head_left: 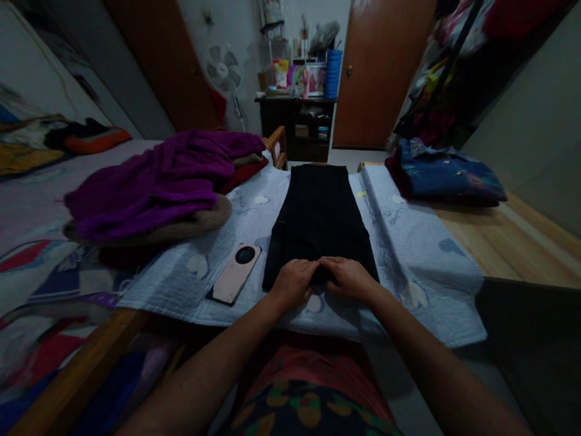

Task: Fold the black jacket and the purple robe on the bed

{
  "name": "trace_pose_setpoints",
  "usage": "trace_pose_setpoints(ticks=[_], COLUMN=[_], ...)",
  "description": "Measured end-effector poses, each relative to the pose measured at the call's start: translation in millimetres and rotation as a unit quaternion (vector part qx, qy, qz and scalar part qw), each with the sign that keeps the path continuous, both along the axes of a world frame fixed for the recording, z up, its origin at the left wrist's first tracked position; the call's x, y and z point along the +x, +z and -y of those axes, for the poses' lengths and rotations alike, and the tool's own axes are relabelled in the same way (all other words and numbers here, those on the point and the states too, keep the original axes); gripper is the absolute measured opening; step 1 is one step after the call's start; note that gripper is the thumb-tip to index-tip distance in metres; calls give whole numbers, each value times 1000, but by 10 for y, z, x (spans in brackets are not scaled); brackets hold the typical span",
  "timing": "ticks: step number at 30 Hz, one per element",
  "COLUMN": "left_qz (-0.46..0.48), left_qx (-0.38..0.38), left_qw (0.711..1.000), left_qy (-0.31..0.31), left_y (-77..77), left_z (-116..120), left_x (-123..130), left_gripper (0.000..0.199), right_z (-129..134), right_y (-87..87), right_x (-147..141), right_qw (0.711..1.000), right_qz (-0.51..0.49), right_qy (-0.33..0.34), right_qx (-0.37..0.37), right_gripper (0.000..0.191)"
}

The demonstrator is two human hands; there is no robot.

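Black garment (320,224) lies at the centre of the light blue quilted cloth (436,254), its long sides running from near to far, its near edge under both hands. The left hand (293,281) and the right hand (347,277) meet there almost fingertip to fingertip, fingers close together and curved down over the fabric. Whether either one pinches the edge between thumb and fingers is hidden, so I cannot tell. Having a hand on each side of the middle probably keeps the pull even and the edge straight.

Just left of the garment, apart from it, a pink phone (231,278) rests on the quilted cloth with its round camera upward, perhaps set aside within easy reach. Farther left, a purple garment (172,175) is heaped loosely over a brownish cloth (204,221). On the right, at the far side, a blue denim garment (449,172) sits neatly folded on dark red fabric (394,172), probably placed there to leave the middle free for work. Bare wood of the table (512,248) shows nearer, beside the quilted cloth. Well beyond stand a fan (223,69) and a dark cabinet (272,121).
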State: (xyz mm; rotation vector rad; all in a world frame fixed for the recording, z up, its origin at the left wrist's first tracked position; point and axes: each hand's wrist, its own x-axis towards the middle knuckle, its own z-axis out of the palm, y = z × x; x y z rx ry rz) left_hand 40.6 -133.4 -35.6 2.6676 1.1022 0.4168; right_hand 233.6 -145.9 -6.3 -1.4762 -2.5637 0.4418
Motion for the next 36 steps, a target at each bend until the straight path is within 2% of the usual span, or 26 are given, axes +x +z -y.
trace_pose_setpoints(ticks=[6, 9, 13, 16, 20, 21, 23, 25, 28, 32, 36], left_qz=[-8, -11, -26, -33, -12, 6, 31, 26, -21, -94, -141], left_qx=[-13, -28, -63, -120, -271, -292, -282, -225, -147, -79, -75], left_qw=[1000, 1000, 997, 992, 958, 950, 952, 969, 983, 981, 968], left_qy=[1, 11, 31, 17, -97, -113, -114, -97, -111, -152, -195], left_y=[28, 54, 121, 281, 619, 686, 757, 733, 580, 368, 200], left_z=[-58, -91, -133, -227, -526, -626, -838, -1054, -1358, -1668, -1818], left_x=[-19, -13, -7, -61, -164, -160, -85, 76, 390, 692, 752], left_gripper=[36, 27, 24, 26, 33, 30, 27, 29, 41, 56, 59], right_z=[153, 137, 63, 37, 34, 32, 22, 9, -5, -19, -63], right_y=[-211, -245, -190, -143, -113, -110, -106, -103, -97, -82, -20], right_x=[-104, -125, -126, -123, -119, -120, -123, -128, -133, -122, -102], right_qw=[997, 995, 995, 996, 997, 997, 997, 996, 996, 997, 998], right_qz=[10, 19, 37, 40, 37, 38, 46, 58, 63, 59, 52], right_qy=[-42, -55, -55, -46, -44, -45, -50, -52, -53, -52, -39], right_qx=[67, 77, 69, 60, 52, 51, 46, 38, 25, 6, -11], right_gripper=[69, 54, 39, 35, 36, 38, 41, 44, 46, 47, 45])
